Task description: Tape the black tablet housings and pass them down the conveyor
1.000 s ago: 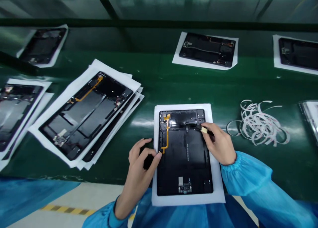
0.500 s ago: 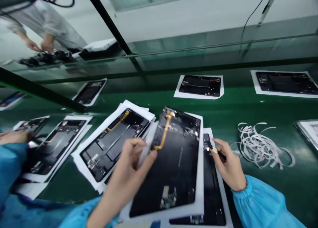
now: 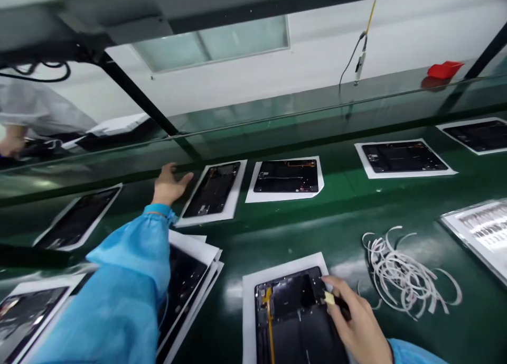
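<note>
My left hand [image 3: 168,184] is stretched to the far side of the green bench, fingers spread and holding nothing. Right beside it, an opened black tablet panel [image 3: 217,189] lies on a white sheet. In my right hand [image 3: 356,319] is a small black tool with a pale yellow part [image 3: 329,298]; its exact kind is unclear. That hand rests at the upper right edge of another opened tablet panel [image 3: 295,322], which has an orange ribbon cable and lies on a white sheet. Under my left sleeve is a stack of panels and sheets [image 3: 190,290].
Curled white strips [image 3: 404,274] lie in a heap at the right, near a clear-covered sheet [image 3: 483,232]. More panels on sheets line the back, one with an orange cable [image 3: 287,176]. A red scoop-like container [image 3: 443,70] and a co-worker's hand [image 3: 13,142] appear beyond.
My left hand has carried a panel with its sheet to the back of the bench and let go. My right hand keeps the tool by the lower panel, now uncovered. The view has shifted.
</note>
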Available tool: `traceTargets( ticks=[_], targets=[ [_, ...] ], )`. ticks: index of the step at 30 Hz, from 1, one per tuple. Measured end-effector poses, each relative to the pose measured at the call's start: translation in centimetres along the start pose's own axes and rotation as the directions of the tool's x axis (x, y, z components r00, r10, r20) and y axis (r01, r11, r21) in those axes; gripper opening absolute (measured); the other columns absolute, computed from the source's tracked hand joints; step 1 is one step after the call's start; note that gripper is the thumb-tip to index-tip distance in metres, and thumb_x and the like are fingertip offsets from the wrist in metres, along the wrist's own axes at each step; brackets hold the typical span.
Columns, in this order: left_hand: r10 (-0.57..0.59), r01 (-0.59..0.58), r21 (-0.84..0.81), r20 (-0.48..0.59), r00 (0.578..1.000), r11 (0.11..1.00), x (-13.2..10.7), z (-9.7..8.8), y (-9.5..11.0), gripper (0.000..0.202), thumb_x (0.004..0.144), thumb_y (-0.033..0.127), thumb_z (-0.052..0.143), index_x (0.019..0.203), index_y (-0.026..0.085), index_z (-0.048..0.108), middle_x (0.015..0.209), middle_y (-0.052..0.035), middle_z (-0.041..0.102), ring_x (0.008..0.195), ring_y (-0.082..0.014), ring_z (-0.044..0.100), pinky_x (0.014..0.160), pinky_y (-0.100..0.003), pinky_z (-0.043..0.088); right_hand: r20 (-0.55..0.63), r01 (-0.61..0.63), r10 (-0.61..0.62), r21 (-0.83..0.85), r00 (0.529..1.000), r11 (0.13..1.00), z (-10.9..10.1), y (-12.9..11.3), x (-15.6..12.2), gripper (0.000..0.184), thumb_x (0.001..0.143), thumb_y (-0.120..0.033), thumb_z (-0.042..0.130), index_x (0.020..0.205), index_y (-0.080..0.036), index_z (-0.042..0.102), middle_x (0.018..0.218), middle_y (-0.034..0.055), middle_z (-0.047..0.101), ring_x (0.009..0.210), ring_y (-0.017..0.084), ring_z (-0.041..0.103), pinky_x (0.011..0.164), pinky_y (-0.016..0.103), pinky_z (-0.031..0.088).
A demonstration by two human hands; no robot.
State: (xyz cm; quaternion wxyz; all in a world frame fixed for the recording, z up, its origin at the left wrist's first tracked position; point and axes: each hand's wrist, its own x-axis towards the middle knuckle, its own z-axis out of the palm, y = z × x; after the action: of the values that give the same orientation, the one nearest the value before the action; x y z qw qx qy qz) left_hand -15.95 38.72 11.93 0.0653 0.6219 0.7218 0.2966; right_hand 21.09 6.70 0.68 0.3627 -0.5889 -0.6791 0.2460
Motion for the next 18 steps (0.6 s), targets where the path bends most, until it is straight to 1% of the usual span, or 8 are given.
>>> traceTargets(
  ticks=[2, 5, 7, 9, 10, 12, 15, 18],
  targets=[
    [-0.069, 0.068, 0.01, 0.088, 0.994, 0.998, 0.4, 2.4, 0.3, 0.033, 0.094, 0.034, 0.061, 0.12, 0.014, 0.059, 0.121, -0.0085, 0.061, 0.105, -0.0253, 0.063, 0.088, -0.044, 0.054, 0.011, -0.003, 0.003, 0.0, 1.0, 1.0, -0.1, 0.2, -0.1, 0.036, 0.09, -0.014, 0.045, 0.123, -0.024, 0.055, 0.096, 0.0049, 0.074, 0.084, 0.018, 0.074, 0.073, 0.025, 0.061],
    [-0.133, 0.142, -0.014, 0.26, 0.956, 0.99, -0.1, 7.4, 1.9, 0.031, 0.096, 0.035, 0.058, 0.116, 0.012, 0.062, 0.118, -0.0064, 0.062, 0.1, -0.0222, 0.065, 0.088, -0.039, 0.054, 0.015, 0.019, -0.019, 0.009, 1.0, 1.0, -0.1, 0.4, -0.2, 0.033, 0.091, -0.016, 0.046, 0.12, -0.025, 0.058, 0.098, 0.0053, 0.075, 0.085, 0.019, 0.075, 0.075, 0.025, 0.061],
    [-0.186, 0.21, -0.04, 0.326, 0.927, 0.977, -0.8, 10.6, 3.1, 0.031, 0.095, 0.034, 0.061, 0.12, 0.014, 0.06, 0.119, -0.0088, 0.062, 0.101, -0.0226, 0.064, 0.086, -0.042, 0.055, 0.017, 0.032, -0.032, 0.018, 0.999, 0.999, -0.1, 0.4, -0.2, 0.032, 0.091, -0.017, 0.046, 0.118, -0.025, 0.059, 0.096, 0.005, 0.076, 0.083, 0.019, 0.075, 0.075, 0.024, 0.061],
    [-0.235, 0.278, -0.077, 0.355, 0.905, 0.957, -1.5, 12.7, 4.2, 0.033, 0.094, 0.032, 0.062, 0.122, 0.015, 0.058, 0.121, -0.0101, 0.061, 0.103, -0.0236, 0.063, 0.086, -0.044, 0.055, 0.009, 0.042, -0.042, 0.03, 0.999, 0.999, -0.1, 0.3, -0.1, 0.031, 0.091, -0.018, 0.047, 0.117, -0.025, 0.061, 0.095, 0.0045, 0.076, 0.083, 0.019, 0.075, 0.074, 0.023, 0.061],
    [-0.252, 0.308, -0.103, 0.364, 0.897, 0.946, -1.8, 13.3, 4.7, 0.033, 0.094, 0.032, 0.062, 0.122, 0.015, 0.058, 0.122, -0.01, 0.06, 0.105, -0.024, 0.063, 0.087, -0.044, 0.055, -0.002, 0.046, -0.046, 0.035, 0.999, 0.998, -0.1, 0.3, -0.1, 0.03, 0.091, -0.018, 0.047, 0.116, -0.025, 0.061, 0.096, 0.0043, 0.076, 0.083, 0.019, 0.075, 0.074, 0.023, 0.061],
    [-0.274, 0.358, -0.169, 0.38, 0.884, 0.918, -2.4, 13.5, 5.5, 0.034, 0.094, 0.032, 0.062, 0.123, 0.016, 0.058, 0.123, -0.0098, 0.06, 0.106, -0.0244, 0.062, 0.088, -0.044, 0.054, -0.02, 0.059, -0.059, 0.041, 0.998, 0.997, -0.1, 0.1, -0.1, 0.03, 0.09, -0.017, 0.047, 0.115, -0.025, 0.063, 0.098, 0.004, 0.076, 0.085, 0.019, 0.075, 0.075, 0.022, 0.06],
    [-0.287, 0.424, -0.292, 0.414, 0.864, 0.857, -3.3, 12.5, 6.7, 0.033, 0.094, 0.032, 0.062, 0.123, 0.016, 0.058, 0.123, -0.0094, 0.06, 0.105, -0.0242, 0.063, 0.086, -0.043, 0.055, -0.058, 0.033, -0.03, 0.051, 0.998, 0.998, -0.1, -0.1, -0.1, 0.029, 0.091, -0.019, 0.047, 0.113, -0.024, 0.065, 0.097, 0.0046, 0.075, 0.083, 0.017, 0.073, 0.074, 0.021, 0.058],
    [-0.277, 0.497, -0.43, 0.478, 0.834, 0.754, -4.7, 10.9, 8.2, 0.032, 0.095, 0.032, 0.061, 0.121, 0.015, 0.058, 0.119, -0.0093, 0.061, 0.099, -0.0222, 0.064, 0.083, -0.041, 0.056, -0.069, -0.054, 0.063, 0.126, 0.996, 0.991, -0.1, -0.2, 0.2, 0.026, 0.093, -0.025, 0.046, 0.109, -0.022, 0.066, 0.089, 0.0054, 0.072, 0.077, 0.017, 0.07, 0.073, 0.023, 0.057]
  ],
)
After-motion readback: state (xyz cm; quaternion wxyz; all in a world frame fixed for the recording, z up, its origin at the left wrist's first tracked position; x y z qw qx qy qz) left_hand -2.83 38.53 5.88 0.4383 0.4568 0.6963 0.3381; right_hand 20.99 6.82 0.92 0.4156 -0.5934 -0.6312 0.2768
